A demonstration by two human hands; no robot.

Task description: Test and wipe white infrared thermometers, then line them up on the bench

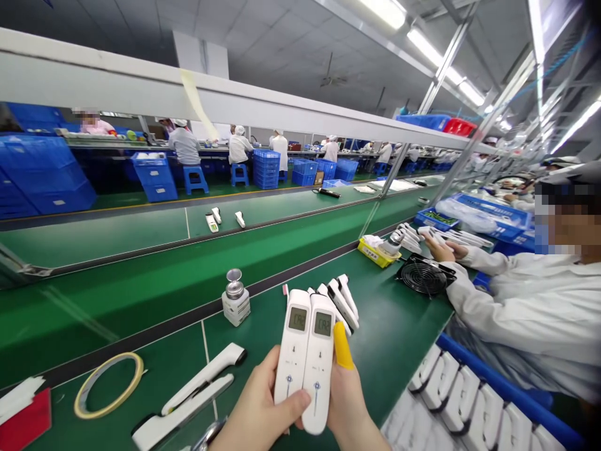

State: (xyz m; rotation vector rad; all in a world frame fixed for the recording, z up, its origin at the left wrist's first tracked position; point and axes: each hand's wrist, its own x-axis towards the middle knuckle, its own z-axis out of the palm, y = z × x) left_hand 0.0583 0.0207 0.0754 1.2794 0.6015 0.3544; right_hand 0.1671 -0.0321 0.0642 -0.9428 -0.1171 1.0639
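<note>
Two white infrared thermometers are held upright side by side, their small grey displays lit toward me. My left hand [260, 401] is closed around the left thermometer [291, 351], and its thumb presses near the bottom of the right thermometer [320, 357]. Along that one's right edge, my right hand [347, 401] is closed, with a yellow finger cot [343, 346] on one digit. Several more thermometers [344, 300] lie just behind the held pair. Left of my hands, two white thermometers [201, 382] rest on the green bench. The undersides of the held pair are hidden.
A white pump bottle [235, 299] stands ahead, with a tape roll [109, 385] to the left. A black fan [425, 275] and yellow tray [378, 252] are at right. A co-worker [521, 294] sits there beside a blue crate [511, 391] of thermometers. A conveyor [154, 266] runs beyond.
</note>
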